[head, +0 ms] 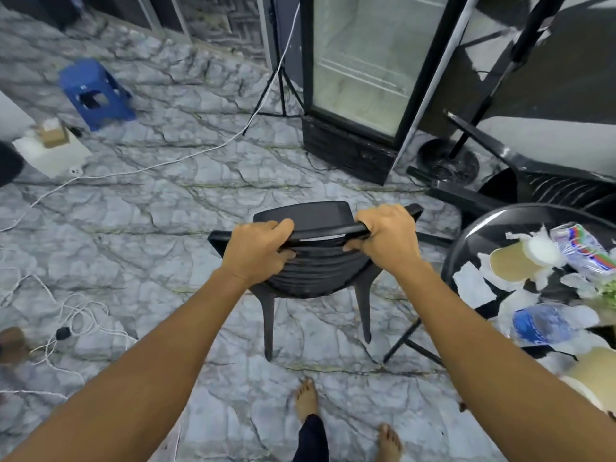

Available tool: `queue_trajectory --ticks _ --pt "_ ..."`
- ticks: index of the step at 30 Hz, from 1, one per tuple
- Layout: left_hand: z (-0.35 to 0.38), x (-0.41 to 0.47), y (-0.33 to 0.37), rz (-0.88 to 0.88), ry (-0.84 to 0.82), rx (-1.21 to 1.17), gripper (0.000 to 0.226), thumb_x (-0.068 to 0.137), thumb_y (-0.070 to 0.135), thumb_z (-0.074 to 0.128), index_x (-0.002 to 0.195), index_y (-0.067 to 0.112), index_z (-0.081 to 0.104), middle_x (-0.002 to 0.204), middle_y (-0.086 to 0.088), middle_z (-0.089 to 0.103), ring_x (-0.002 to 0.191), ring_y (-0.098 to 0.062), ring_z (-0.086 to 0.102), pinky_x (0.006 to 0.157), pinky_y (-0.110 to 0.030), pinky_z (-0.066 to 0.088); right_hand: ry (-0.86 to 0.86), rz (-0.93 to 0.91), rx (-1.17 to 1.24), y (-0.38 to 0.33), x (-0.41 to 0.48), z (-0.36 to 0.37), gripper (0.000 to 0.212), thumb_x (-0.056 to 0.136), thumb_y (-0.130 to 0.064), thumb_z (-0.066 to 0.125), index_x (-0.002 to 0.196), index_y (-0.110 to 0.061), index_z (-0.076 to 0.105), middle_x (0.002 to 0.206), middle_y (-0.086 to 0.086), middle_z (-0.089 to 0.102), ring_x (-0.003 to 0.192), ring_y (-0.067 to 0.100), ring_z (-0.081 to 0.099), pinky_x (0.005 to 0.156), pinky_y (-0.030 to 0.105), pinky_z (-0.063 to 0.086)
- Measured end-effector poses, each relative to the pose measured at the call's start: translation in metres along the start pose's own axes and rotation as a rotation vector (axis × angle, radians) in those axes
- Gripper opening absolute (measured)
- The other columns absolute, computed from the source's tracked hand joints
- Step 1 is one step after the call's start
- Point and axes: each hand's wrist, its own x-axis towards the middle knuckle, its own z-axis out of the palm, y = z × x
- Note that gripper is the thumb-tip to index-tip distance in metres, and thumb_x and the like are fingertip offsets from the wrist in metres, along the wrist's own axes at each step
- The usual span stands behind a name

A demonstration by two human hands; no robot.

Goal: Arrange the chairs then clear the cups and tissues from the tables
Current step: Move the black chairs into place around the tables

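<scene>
Black chair [313, 271] is right in front of the person, seen from behind and above. Both hands are on the top rail of its backrest. The left hand [256, 251] is wrapped around the rail near its left end, and the right hand [388, 238] is curled over it near the right end, thumb tucked under. So the chair sits directly under and between the two grips, arms stretched out toward it.

The chair's plain black plastic, with a curved back of horizontal slats, a flat seat poking out past the rail, and two tapered rear legs pointing down at the marbled grey floor [150, 228]. Can't really tell if the legs are touching the floor or just off it.

Just right of the chair is a round black table [466, 235], pretty messy. A paper cup [513, 265] lies on its side, with crumpled white tissues [473, 288] scattered around it and a squashed plastic bottle [546, 323]. A second cup [596, 375] sits at the near edge.

Beyond the chair and to its right, another black chair [550, 185] is tipped over on the floor. Straight beyond it stands a glass-door fridge [366, 78]. Far off to the chair's left there's a blue stool [95, 93], and a white cable [166, 165] snakes across the floor. Behind the chair, nearest the camera, are the person's bare feet [306, 400].
</scene>
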Motion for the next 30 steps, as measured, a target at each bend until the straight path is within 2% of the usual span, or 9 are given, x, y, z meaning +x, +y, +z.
queue_trajectory --ticks 3,6,10,15,19,23,26,28,30 --pt "-0.003 -0.008 0.008 -0.007 -0.002 -0.031 0.055 0.062 0.026 0.09 0.082 0.013 0.041 0.057 0.0 0.051 0.046 -0.028 0.051 0.039 -0.028 0.037 -0.025 0.005 0.008 -0.007 -0.009 -0.006 0.047 0.055 -0.043 0.092 0.063 -0.017 0.055 0.057 -0.01 0.046 0.059 0.013 0.038 0.067 0.028 0.023" --pt "-0.006 -0.027 0.021 0.01 -0.007 -0.028 0.053 0.056 0.023 0.094 0.078 0.011 0.047 0.052 0.0 0.05 0.041 -0.027 0.049 0.042 -0.025 0.029 -0.057 0.008 0.017 -0.014 -0.031 -0.011 0.044 0.059 -0.044 0.092 0.062 -0.017 0.058 0.056 -0.007 0.052 0.057 0.017 0.049 0.062 0.03 0.032" --pt "-0.027 -0.052 0.028 0.018 0.054 -0.045 0.048 0.057 0.028 0.094 0.082 0.01 0.058 0.055 -0.001 0.056 0.043 -0.028 0.052 0.037 -0.033 0.042 -0.036 -0.003 0.04 -0.033 -0.057 -0.032 0.047 0.061 -0.05 0.089 0.064 -0.015 0.058 0.057 -0.003 0.055 0.056 0.019 0.054 0.06 0.035 0.045" --pt "-0.076 -0.081 0.07 0.048 0.08 0.004 0.054 0.054 0.038 0.095 0.084 0.011 0.06 0.053 0.002 0.055 0.044 -0.027 0.053 0.04 -0.03 0.04 -0.018 -0.044 0.072 -0.048 -0.107 -0.08 0.061 0.058 -0.061 0.086 0.067 -0.01 0.053 0.056 0.001 0.054 0.055 0.022 0.053 0.05 0.035 0.043" --pt "-0.094 -0.127 0.117 0.045 0.067 0.009 0.055 0.053 0.041 0.096 0.082 0.013 0.059 0.054 0.005 0.057 0.047 -0.025 0.056 0.044 -0.027 0.037 0.016 -0.084 0.085 -0.06 -0.171 -0.103 0.059 0.053 -0.057 0.089 0.066 -0.014 0.052 0.056 -0.003 0.054 0.054 0.022 0.054 0.049 0.033 0.042" --pt "-0.096 -0.174 0.145 0.021 0.019 0.0 0.054 0.057 0.045 0.094 0.089 0.016 0.061 0.062 0.006 0.063 0.053 -0.022 0.061 0.044 -0.027 0.04 0.032 -0.12 0.152 -0.075 -0.22 -0.108 0.063 0.05 -0.052 0.093 0.065 -0.023 0.039 0.052 -0.014 0.037 0.049 0.017 0.043 0.045 0.028 0.033" --pt "-0.094 -0.212 0.149 -0.047 0.043 -0.033 0.058 0.061 0.043 0.093 0.101 0.018 0.059 0.073 0.005 0.069 0.061 -0.023 0.066 0.049 -0.029 0.047 -0.024 -0.104 0.164 -0.092 -0.226 -0.1 0.048 0.055 -0.051 0.091 0.082 -0.021 0.064 0.074 -0.009 0.061 0.073 0.02 0.06 0.064 0.032 0.046" --pt "-0.093 -0.226 0.147 -0.051 0.064 -0.054 0.063 0.065 0.042 0.092 0.112 0.019 0.056 0.088 0.002 0.073 0.073 -0.025 0.069 0.057 -0.033 0.053 -0.115 -0.057 0.128 -0.101 -0.226 -0.101 0.06 0.059 -0.055 0.088 0.107 -0.026 0.069 0.102 -0.008 0.068 0.1 0.02 0.062 0.085 0.038 0.049" --pt "-0.094 -0.227 0.145 -0.042 0.059 -0.076 0.065 0.069 0.042 0.09 0.118 0.018 0.055 0.099 -0.002 0.072 0.084 -0.028 0.068 0.063 -0.038 0.056 -0.193 -0.049 0.07 -0.103 -0.229 -0.105 0.08 0.056 -0.063 0.086 0.126 -0.029 0.064 0.127 -0.007 0.063 0.123 0.02 0.055 0.1 0.04 0.045"
